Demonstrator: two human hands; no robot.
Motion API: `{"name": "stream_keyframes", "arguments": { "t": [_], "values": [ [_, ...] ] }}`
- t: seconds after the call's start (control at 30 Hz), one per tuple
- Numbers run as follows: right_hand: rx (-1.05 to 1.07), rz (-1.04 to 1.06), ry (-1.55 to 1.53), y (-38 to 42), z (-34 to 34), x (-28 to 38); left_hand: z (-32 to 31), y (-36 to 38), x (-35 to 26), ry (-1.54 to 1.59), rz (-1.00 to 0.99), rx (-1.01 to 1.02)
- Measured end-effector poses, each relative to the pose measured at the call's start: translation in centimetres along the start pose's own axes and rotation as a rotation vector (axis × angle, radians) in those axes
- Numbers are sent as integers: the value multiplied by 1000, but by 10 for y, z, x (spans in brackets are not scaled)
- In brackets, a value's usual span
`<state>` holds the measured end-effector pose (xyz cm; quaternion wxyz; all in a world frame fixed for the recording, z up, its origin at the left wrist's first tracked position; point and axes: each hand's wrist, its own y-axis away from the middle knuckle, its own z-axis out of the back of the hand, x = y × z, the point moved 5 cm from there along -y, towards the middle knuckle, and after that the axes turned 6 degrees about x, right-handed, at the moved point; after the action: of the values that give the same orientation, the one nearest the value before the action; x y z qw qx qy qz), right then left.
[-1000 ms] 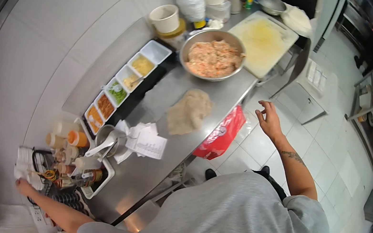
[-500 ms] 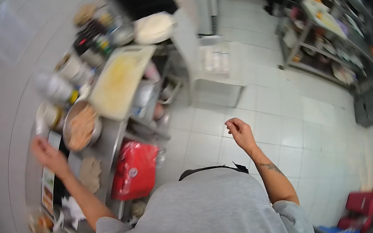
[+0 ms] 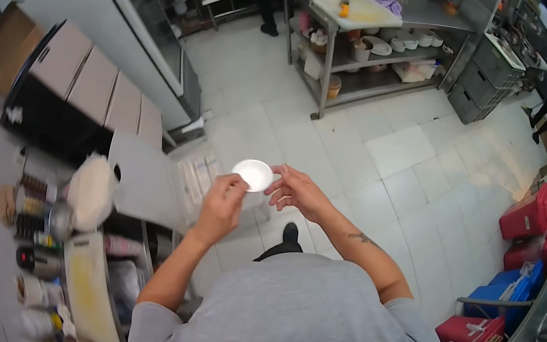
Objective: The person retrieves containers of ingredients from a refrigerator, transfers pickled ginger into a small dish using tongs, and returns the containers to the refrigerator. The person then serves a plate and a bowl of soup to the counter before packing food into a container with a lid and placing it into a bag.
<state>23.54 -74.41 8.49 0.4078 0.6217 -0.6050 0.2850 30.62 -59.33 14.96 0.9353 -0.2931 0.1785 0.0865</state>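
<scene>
In front of my body, over the floor, my left hand [image 3: 223, 207] pinches the left edge of a small round white dish [image 3: 253, 175] between thumb and fingers. The dish shows its pale inner side to the camera. My right hand [image 3: 294, 192] is at the dish's other side, fingers apart and slightly curled, with fingertips right at its rim. Beneath the hands, a low white table [image 3: 190, 158] bears flat pale packages.
At the left, a counter holds a yellow-stained cutting board [image 3: 87, 285], jars and bottles. A steel shelf table [image 3: 327, 73] with dishes stands ahead, grey crates [image 3: 472, 94] beside it. Red bins [image 3: 527, 215] line the right. Other people are in the background.
My left hand has come away from the left counter to the front and now holds the white dish. My right hand has moved left to meet it. The view has turned right.
</scene>
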Motion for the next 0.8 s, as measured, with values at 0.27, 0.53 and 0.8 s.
{"name": "stream_keyframes", "arguments": {
  "t": [0.27, 0.53, 0.8],
  "values": [
    [-258, 141, 3, -98, 147, 104, -98, -193, 86, 77, -276, 171],
    [-683, 354, 192, -162, 336, 206, -211, -377, 154, 110, -215, 185],
    [-880, 486, 471, -275, 527, 338, -349, -617, 256, -58, -82, 154]
  ]
}}
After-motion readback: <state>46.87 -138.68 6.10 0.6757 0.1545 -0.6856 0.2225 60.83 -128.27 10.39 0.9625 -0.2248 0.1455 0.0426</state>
